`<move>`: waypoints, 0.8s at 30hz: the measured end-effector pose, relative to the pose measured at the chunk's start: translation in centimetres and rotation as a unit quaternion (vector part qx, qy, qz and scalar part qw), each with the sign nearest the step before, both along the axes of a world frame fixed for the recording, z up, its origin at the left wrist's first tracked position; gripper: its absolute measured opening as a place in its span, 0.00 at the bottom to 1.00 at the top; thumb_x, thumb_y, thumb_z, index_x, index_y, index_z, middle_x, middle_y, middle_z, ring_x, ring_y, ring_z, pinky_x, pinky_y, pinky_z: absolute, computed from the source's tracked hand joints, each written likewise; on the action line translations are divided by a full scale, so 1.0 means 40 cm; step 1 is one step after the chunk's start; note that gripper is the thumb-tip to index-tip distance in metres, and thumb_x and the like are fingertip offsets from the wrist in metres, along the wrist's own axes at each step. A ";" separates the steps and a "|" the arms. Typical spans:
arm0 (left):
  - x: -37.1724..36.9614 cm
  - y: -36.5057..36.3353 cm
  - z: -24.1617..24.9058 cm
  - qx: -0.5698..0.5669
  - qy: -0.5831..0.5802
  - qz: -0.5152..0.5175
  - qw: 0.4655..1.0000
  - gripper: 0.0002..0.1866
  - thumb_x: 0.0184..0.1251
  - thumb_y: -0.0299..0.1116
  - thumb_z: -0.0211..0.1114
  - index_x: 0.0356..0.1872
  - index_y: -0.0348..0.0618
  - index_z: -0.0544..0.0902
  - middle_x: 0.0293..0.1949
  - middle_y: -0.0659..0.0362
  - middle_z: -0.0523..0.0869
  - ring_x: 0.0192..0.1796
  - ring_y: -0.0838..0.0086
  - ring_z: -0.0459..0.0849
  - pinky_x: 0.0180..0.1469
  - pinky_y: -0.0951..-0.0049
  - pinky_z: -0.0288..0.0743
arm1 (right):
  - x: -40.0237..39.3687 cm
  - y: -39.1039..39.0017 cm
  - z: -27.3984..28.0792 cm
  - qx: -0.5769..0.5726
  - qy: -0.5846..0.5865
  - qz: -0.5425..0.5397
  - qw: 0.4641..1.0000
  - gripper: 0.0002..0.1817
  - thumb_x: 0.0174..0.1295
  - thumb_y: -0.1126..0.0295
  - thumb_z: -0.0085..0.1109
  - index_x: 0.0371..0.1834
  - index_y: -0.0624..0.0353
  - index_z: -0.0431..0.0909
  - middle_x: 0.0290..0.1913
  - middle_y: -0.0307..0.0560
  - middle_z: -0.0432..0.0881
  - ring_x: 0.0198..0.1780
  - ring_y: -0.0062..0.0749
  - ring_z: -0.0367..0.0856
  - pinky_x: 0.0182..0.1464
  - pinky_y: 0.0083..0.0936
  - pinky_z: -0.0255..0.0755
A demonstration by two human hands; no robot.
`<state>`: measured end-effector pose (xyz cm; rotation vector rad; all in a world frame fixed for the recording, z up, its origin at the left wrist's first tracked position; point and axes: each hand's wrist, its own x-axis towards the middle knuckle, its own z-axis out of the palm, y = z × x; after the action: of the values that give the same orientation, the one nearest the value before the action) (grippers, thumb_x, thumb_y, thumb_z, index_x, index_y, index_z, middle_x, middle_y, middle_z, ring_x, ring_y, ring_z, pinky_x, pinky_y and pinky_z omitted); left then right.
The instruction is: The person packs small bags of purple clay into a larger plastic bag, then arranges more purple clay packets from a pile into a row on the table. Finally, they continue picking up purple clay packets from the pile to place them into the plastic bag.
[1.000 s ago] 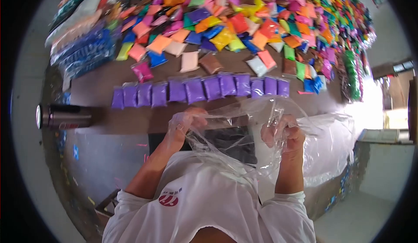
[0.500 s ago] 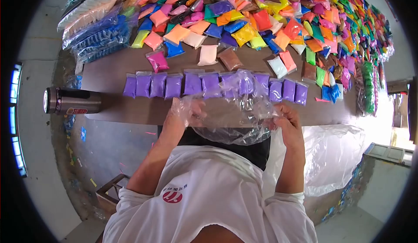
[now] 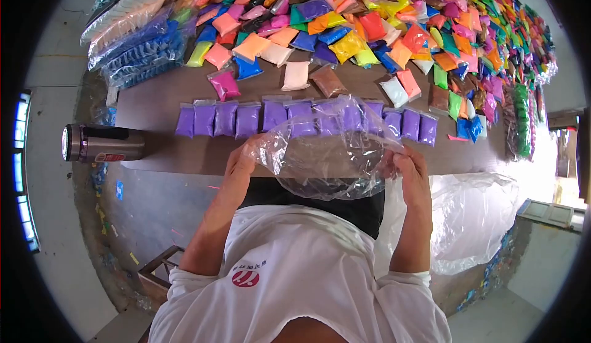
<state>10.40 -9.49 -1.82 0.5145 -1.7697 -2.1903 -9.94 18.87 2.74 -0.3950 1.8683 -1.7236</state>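
Observation:
A large clear plastic bag (image 3: pixel 326 164) is stretched between my two hands at the table's front edge. My left hand (image 3: pixel 246 155) is closed on the bag's left side, and my right hand (image 3: pixel 405 163) grips its right side. The bag looks spread wide, with nothing visible inside it. Just beyond it lies a row of small purple packets (image 3: pixel 247 120), side by side on the table. Several of these packets show through the film, and the bag's upper edge overlaps them.
A heap of small packets in many colours (image 3: pixel 369 29) covers the far side of the brown table (image 3: pixel 166 152). Larger filled bags (image 3: pixel 141 54) are stacked at the far left. A steel flask (image 3: pixel 101 143) lies at the left edge. A clear plastic sheet (image 3: pixel 471 220) hangs at the right.
The bag has been pulled wider and smoother between my hands. My left hand has shifted slightly left and my right hand slightly right; the packets keep their places.

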 end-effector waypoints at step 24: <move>0.002 0.010 -0.005 0.015 0.006 0.018 1.000 0.20 0.73 0.49 0.62 0.44 0.39 0.82 0.57 0.49 0.82 0.54 0.66 0.83 0.63 0.64 0.69 | 0.013 -0.005 -0.003 0.166 0.296 0.035 0.940 0.10 0.58 0.77 0.67 0.44 0.65 0.86 0.40 0.44 0.84 0.31 0.21 0.77 0.34 0.19 0.70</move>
<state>10.46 -9.08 -2.02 0.5355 -1.7100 -2.1934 -9.41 18.68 2.61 -0.9042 2.4747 -1.2838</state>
